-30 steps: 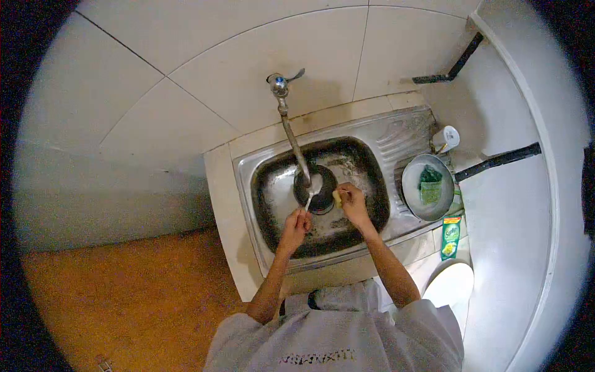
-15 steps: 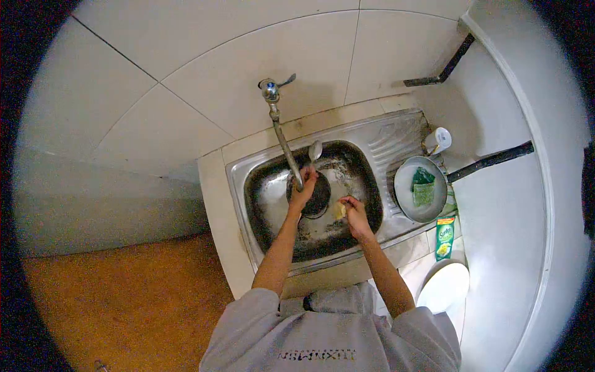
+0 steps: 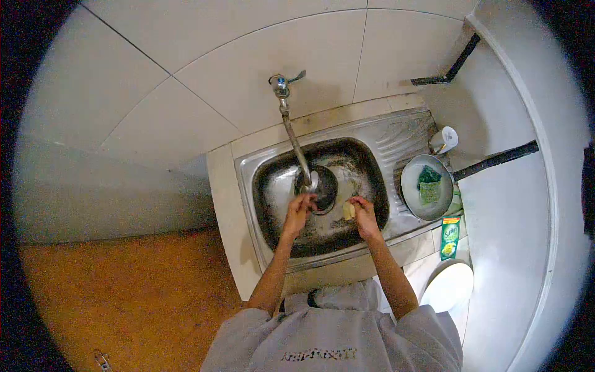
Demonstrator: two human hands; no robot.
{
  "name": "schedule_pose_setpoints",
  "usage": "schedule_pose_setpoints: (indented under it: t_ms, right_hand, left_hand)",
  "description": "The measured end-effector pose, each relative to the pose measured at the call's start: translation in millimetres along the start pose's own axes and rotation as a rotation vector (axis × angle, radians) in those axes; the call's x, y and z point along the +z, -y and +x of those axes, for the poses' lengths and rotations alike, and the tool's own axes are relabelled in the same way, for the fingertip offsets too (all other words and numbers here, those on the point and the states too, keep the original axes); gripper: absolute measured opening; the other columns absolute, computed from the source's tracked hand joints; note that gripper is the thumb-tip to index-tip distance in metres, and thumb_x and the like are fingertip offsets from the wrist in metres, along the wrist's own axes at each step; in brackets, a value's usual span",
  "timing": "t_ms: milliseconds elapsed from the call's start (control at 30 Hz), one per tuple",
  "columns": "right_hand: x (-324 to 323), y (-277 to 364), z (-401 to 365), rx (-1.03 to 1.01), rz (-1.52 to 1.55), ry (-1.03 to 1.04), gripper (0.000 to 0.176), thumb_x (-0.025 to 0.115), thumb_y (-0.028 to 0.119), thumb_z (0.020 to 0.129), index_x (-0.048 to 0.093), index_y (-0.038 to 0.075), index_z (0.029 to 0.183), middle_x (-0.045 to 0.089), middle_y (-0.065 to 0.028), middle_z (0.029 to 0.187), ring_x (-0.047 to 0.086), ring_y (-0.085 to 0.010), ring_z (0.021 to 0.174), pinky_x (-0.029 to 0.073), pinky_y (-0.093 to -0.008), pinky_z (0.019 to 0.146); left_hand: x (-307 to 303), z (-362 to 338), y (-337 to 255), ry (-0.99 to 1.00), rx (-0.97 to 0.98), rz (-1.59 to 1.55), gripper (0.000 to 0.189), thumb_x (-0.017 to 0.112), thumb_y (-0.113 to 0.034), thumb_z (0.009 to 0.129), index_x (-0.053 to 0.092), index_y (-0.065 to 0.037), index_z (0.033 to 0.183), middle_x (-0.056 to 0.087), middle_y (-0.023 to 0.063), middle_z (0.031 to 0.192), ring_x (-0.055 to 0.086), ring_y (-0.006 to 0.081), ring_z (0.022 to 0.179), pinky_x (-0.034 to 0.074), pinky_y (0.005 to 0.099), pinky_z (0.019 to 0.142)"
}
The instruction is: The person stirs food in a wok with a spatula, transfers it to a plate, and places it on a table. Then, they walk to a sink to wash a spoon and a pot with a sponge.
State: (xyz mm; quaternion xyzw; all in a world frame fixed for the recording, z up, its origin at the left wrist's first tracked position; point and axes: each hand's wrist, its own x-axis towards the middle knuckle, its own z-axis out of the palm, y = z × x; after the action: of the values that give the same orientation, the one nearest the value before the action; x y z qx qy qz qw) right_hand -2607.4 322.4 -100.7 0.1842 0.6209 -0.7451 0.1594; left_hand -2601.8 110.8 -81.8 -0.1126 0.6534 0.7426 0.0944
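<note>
My left hand point(image 3: 300, 212) is closed round a spoon, whose pale bowl point(image 3: 313, 181) points up under the end of the tap spout point(image 3: 296, 147). The handle is mostly hidden by my fingers. A small yellowish sponge point(image 3: 349, 211) is pinched in my right hand point(image 3: 364, 217), a short way to the right of my left. Both hands are over the steel sink point(image 3: 279, 245). Beneath the spoon, a dark round dish point(image 3: 328, 180) lies in the basin. Whether water runs cannot be made out.
Right of the basin, a grey round pan or plate point(image 3: 409, 186) holds green scouring pads point(image 3: 429, 186). A white cup point(image 3: 445, 140) stands behind it. Nearer me are a green detergent packet point(image 3: 450, 239) and a white plate point(image 3: 447, 288). Black bars point(image 3: 496, 161) run along the right wall.
My left hand has drawn the spoon back toward me, so its bowl is now at the spout's end. The right hand still holds the sponge in about the same place. The view has shifted slightly.
</note>
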Motion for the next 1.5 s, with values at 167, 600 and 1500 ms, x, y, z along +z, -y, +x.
schedule_pose_setpoints:
  t_ms: [167,600,1500]
  right_hand:
    - [-5,-21,7,-0.094,-0.057,-0.028,0.015,0.047,0.009,0.09,0.06,0.003,0.091,0.059,-0.0011,0.083,0.054,-0.0104,0.077,0.045,-0.024,0.065]
    - [-3,-13,-2,0.076,0.201,-0.207,0.018,0.046,0.018,0.092,0.06,0.007,0.091,0.059,0.0001,0.084,0.053,-0.0086,0.071,0.043,-0.0212,0.059]
    - [-6,-4,-22,0.05,0.355,-0.172,0.017,0.049,0.019,0.089,0.059,0.006,0.092,0.061,-0.0008,0.081,0.055,-0.0069,0.062,0.038,-0.0182,0.042]
  left_hand:
    - [-4,-18,2,-0.048,0.015,-0.027,0.028,0.045,-0.028,0.095,0.059,-0.005,0.103,0.06,0.0009,0.078,0.051,0.0049,0.068,0.038,0.0203,0.054]
    - [-2,-23,10,0.011,-0.021,0.073,0.029,0.046,-0.028,0.095,0.061,-0.004,0.098,0.058,-0.0008,0.076,0.045,0.0039,0.06,0.035,0.0195,0.051]
    - [13,11,0,-0.15,-0.006,-0.041,0.032,0.056,-0.033,0.089,0.062,-0.002,0.094,0.055,0.0004,0.066,0.043,0.0047,0.052,0.032,0.0182,0.045]
